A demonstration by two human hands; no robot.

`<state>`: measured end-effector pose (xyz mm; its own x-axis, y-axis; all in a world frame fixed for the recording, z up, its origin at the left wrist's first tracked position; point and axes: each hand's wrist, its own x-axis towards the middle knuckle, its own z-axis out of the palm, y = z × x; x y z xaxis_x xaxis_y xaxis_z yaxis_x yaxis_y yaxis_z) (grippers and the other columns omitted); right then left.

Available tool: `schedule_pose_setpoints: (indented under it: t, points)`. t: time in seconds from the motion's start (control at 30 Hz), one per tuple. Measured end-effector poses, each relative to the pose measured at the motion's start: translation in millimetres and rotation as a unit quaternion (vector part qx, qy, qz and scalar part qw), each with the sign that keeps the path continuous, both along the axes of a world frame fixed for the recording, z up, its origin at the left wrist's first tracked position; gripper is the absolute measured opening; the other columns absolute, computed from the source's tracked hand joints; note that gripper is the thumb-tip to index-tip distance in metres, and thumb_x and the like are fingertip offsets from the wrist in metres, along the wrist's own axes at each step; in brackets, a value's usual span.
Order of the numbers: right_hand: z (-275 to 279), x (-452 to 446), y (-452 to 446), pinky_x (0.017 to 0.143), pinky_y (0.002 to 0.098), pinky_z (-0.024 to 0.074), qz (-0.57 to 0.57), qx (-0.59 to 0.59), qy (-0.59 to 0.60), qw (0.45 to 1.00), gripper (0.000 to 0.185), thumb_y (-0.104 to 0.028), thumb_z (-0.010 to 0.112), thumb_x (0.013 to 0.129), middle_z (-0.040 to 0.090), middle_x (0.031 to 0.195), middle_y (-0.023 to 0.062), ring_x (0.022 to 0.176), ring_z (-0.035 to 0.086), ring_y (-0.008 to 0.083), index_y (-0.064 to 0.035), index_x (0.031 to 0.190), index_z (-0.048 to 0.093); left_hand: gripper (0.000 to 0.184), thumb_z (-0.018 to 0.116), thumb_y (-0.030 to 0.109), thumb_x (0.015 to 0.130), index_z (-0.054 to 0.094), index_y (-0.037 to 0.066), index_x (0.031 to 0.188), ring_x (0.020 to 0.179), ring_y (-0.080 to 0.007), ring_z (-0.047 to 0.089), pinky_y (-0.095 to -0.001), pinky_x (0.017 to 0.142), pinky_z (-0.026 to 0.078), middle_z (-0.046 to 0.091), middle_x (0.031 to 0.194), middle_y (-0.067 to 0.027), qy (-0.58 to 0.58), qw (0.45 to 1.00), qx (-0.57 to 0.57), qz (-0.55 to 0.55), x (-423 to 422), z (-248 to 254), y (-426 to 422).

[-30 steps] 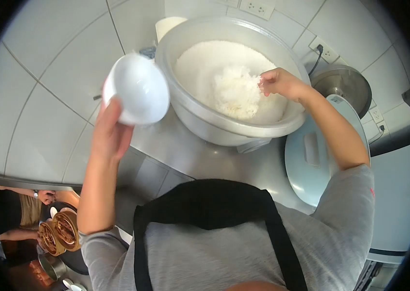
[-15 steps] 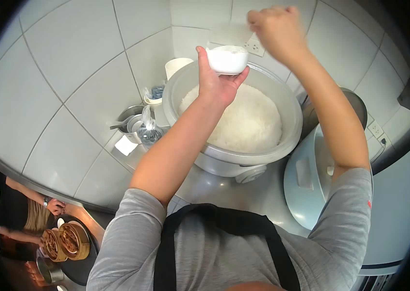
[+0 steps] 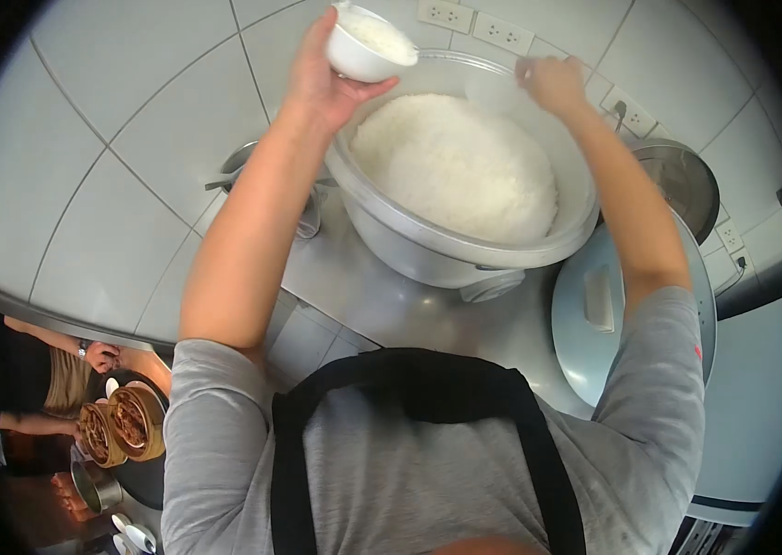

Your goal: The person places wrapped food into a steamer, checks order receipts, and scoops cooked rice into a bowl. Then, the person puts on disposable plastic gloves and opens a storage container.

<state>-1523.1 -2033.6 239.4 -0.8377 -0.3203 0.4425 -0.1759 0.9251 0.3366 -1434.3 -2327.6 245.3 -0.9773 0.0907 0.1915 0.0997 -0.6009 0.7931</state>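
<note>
Tilted in my left hand [image 3: 320, 92] is a white bowl [image 3: 359, 57] of white rice, the thumb at its rim and the fingers beneath. It is above the left rim of a big grey rice pot [image 3: 409, 231]. Cooked rice [image 3: 465, 166] is heaped inside the pot. Over the pot's far right rim, my right hand [image 3: 555, 85] is closed around a pale, blurred rice paddle [image 3: 493, 90]. The paddle's blade points down into the pot, and its handle is hidden in my fist.
A light-blue lid [image 3: 576, 342] leans to the pot's right, with a round metal lid [image 3: 682, 185] behind. Left of the pot is a metal container [image 3: 239, 157]. Wall sockets [image 3: 502, 32] sit behind. At lower left, another person's hand [image 3: 102, 357] is near bamboo steamers [image 3: 136, 424] of food.
My left hand has moved left and up with the bowl, now tipped so its rice shows. My right hand has come down toward the pot with the paddle. The camera view has shifted.
</note>
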Motion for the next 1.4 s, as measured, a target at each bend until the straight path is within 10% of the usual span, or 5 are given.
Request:
schedule_pose_setpoints:
  t: [0.53, 0.6, 0.93, 1.2, 1.4]
  points:
    - [-47.1, 123.4, -70.9, 0.076, 0.0351, 0.0324, 0.177, 0.041, -0.165, 0.969, 0.004, -0.014, 0.067, 0.073, 0.061, 0.067, 0.0008, 0.068, 0.055, 0.0182, -0.0146, 0.076, 0.064, 0.055, 0.04, 0.057, 0.087, 0.047, 0.016, 0.124, 0.109, -0.0298, 0.055, -0.0513, 0.082, 0.046, 0.056, 0.119, -0.0102, 0.061, 0.974, 0.129, -0.177, -21.5, -35.8, -63.4]
    - [-45.8, 123.4, -73.2, 0.077, 0.0344, 0.0347, 0.154, -0.024, -0.253, 0.955, 0.005, -0.015, 0.067, 0.074, 0.062, 0.069, 0.0038, 0.069, 0.056, 0.0191, -0.0143, 0.078, 0.065, 0.049, 0.042, 0.045, 0.088, 0.046, 0.012, 0.124, 0.11, -0.031, 0.054, -0.0492, 0.086, 0.045, 0.055, 0.12, -0.0125, 0.033, 0.994, 0.086, -0.055, 8.2, -23.6, -45.6]
    - [-33.9, 67.9, -20.5, 0.068, 0.0245, 0.0431, 0.184, -0.376, -0.525, 0.741, 0.015, -0.012, 0.055, 0.077, 0.061, 0.077, 0.0004, 0.071, 0.058, 0.0103, -0.0064, 0.088, 0.063, 0.057, 0.038, 0.049, 0.092, 0.037, 0.009, 0.132, 0.118, -0.0369, 0.047, -0.0545, 0.087, 0.045, 0.044, 0.132, -0.0165, 0.017, 1.0, 0.004, -0.014, -3.9, -25.4, -49.4]
    - [58.8, 57.5, -29.6, 0.066, 0.0364, 0.0479, 0.156, -0.29, 0.047, 0.943, 0.021, -0.014, 0.055, 0.079, 0.065, 0.081, 0.0065, 0.076, 0.062, 0.0252, -0.0123, 0.097, 0.065, 0.064, 0.026, 0.057, 0.092, 0.033, 0.009, 0.134, 0.122, -0.0386, 0.04, -0.0543, 0.095, 0.04, 0.038, 0.136, -0.0167, -0.05, 0.994, 0.058, -0.077, -20.2, -27.2, 25.6]
    - [2.1, 73.1, -56.5, 0.067, 0.0391, 0.049, 0.19, -0.206, 0.154, 0.947, 0.031, -0.001, 0.048, 0.078, 0.063, 0.09, 0.0072, 0.081, 0.061, 0.0291, -0.0163, 0.098, 0.066, 0.055, 0.022, 0.05, 0.096, 0.034, 0.012, 0.133, 0.123, -0.0379, 0.038, -0.0563, 0.097, 0.036, 0.037, 0.137, -0.0143, -0.091, 0.987, 0.116, -0.07, -32.5, -6.6, 70.4]
